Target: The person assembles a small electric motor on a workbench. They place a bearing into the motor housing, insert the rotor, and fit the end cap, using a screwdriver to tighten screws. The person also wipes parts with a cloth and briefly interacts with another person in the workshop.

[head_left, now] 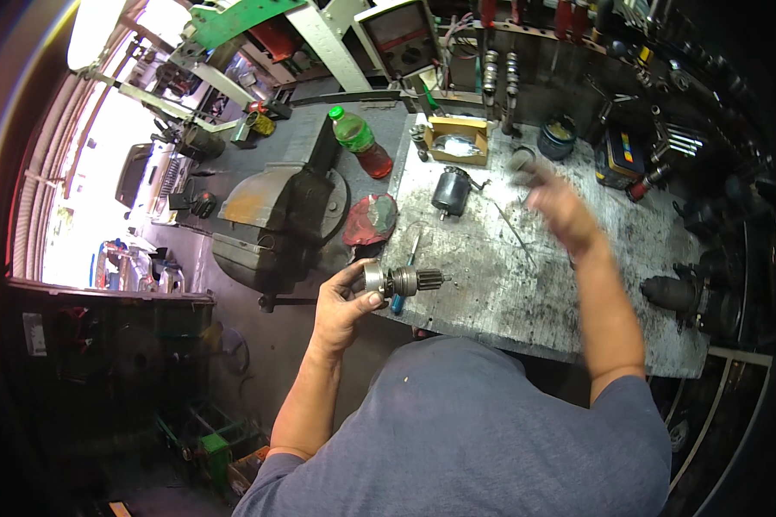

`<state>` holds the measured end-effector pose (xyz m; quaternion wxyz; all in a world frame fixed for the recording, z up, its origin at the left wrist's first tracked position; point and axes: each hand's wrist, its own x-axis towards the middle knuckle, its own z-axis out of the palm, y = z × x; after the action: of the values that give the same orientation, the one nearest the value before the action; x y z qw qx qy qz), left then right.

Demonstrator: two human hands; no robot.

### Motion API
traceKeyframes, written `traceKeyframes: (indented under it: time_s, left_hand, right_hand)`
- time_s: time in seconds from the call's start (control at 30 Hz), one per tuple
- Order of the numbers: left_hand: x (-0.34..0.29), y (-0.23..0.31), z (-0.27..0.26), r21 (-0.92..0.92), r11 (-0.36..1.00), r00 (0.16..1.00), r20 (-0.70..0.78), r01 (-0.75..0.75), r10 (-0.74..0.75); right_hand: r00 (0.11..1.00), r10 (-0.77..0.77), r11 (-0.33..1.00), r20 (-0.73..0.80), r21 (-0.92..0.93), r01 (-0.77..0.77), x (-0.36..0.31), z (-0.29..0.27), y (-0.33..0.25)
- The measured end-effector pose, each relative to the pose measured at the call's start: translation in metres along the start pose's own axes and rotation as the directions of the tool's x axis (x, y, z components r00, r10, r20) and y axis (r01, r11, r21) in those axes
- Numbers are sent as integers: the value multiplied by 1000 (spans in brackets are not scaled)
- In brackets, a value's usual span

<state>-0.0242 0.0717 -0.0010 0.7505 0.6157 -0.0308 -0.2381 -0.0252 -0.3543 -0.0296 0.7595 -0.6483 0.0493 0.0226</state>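
Note:
At the near left edge of the workbench, my left hand (345, 306) is closed around the ringed end of a metal starter drive (401, 281). Its toothed pinion and thin shaft tip point to the right. Over the far middle of the bench my right hand (567, 211) is smeared by motion. A blurred grey round piece (521, 164) shows at its fingertips; whether the fingers grip it I cannot tell. Left of that hand stands a black cylindrical solenoid (450, 191). Behind the starter drive lies a screwdriver (413, 250) with a blue-green handle, partly hidden by the part.
A large vise (276, 215) stands left of the metal-topped bench (483, 302). Near it are a red rag (371, 220) and a green-capped bottle (360, 142). A yellow box (457, 142), a dark tin (557, 138) and a thin rod (516, 231) lie farther back. A dark motor (668, 293) sits at right.

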Motion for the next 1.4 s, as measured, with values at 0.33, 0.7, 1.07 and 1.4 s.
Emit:
traceKeyframes:
  time_s: [0.33,0.7,1.07,1.4]
  left_hand:
    - [21,8,28,31,999,989,145,13,-17]
    - [19,9,34,100,994,984,166,47,-63]
    - [24,4,42,134,981,976,149,137,-157]
    - [30,-3,39,52,991,992,22,125,-126]
  right_hand:
    - [905,-115,940,410,-248,232,-74,123,15]
    - [888,-75,961,453,-206,186,-76,123,9]
    - [755,-307,-166,580,-814,557,-93,141,-44]
    - [798,-263,111,542,-805,583,-97,117,-44]
